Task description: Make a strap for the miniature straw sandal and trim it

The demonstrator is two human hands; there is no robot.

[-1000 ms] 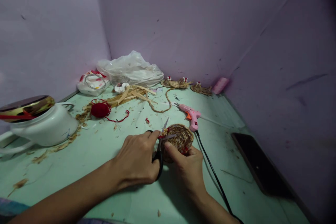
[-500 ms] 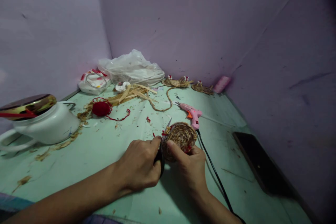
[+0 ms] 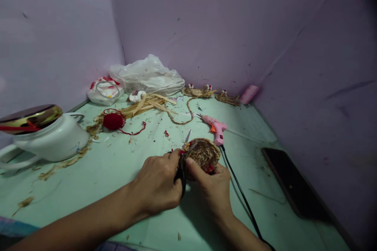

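Observation:
My left hand is closed round the black handles of a pair of scissors, whose blades point up at the rim of a small round woven straw basket. My right hand grips that basket from below and behind, thumb on its near edge. The basket has bits of red yarn on its rim. Both hands meet low in the middle of the pale green table.
A pink glue gun lies just beyond the basket, its black cord running past my right wrist. A red yarn ball, straw strips, plastic bags, a white pot at left, a dark phone at right.
The scissor blades closed at half a second ago and now stand slightly open again at the basket's rim. The basket has tilted a little in my right hand.

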